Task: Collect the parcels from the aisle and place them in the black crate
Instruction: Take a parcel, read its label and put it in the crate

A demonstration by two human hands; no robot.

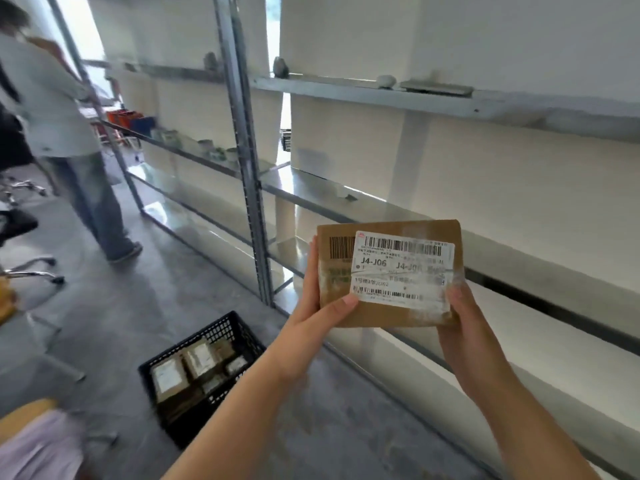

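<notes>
A flat brown cardboard parcel [391, 313] with a white barcode label reading J4-J06 is held up in front of the shelving. My left hand [311, 306] grips its left edge with the thumb on the front. My right hand [464, 320] grips its lower right corner. Below and to the left, the black crate [221, 327] stands on the floor and holds several labelled brown parcels [194, 365].
Metal shelving [381, 95] runs along the right, with a grey upright post [249, 174] near the middle. Small items sit on the far shelves. A person [55, 126] stands at the far left. Chair legs [31, 268] lie at the left edge on the grey floor.
</notes>
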